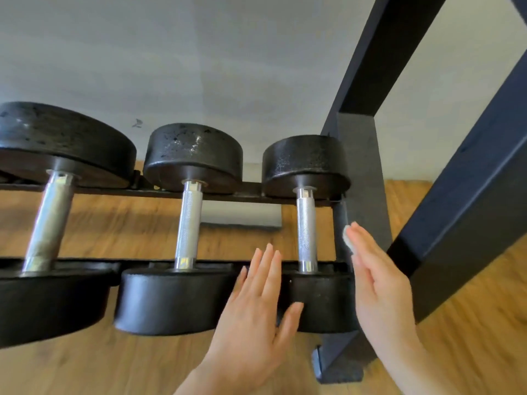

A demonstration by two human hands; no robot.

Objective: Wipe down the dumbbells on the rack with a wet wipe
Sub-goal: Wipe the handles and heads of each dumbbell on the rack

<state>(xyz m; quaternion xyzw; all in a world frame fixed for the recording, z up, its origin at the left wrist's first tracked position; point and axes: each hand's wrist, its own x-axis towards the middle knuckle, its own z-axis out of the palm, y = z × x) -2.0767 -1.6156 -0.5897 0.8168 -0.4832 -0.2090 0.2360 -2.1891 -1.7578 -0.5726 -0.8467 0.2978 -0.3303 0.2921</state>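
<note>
A: Which step is it?
B: I think the smallest dumbbell (306, 223), rightmost on the rack (228, 195). Left hand (256, 303) lies flat on its near head, fingers straight, holding nothing.
A: And the wipe (346, 236)?
B: Under the right hand (376, 280), straight fingers pressing it; next, rub the handle.

Illumination is soft and even, daylight-toned. Glare highlights appear on the chrome dumbbell handles (188, 228). Wide-angle distortion bends the rack upright (379, 49). The floor (470, 352) shows slight blur near the frame edges.
</note>
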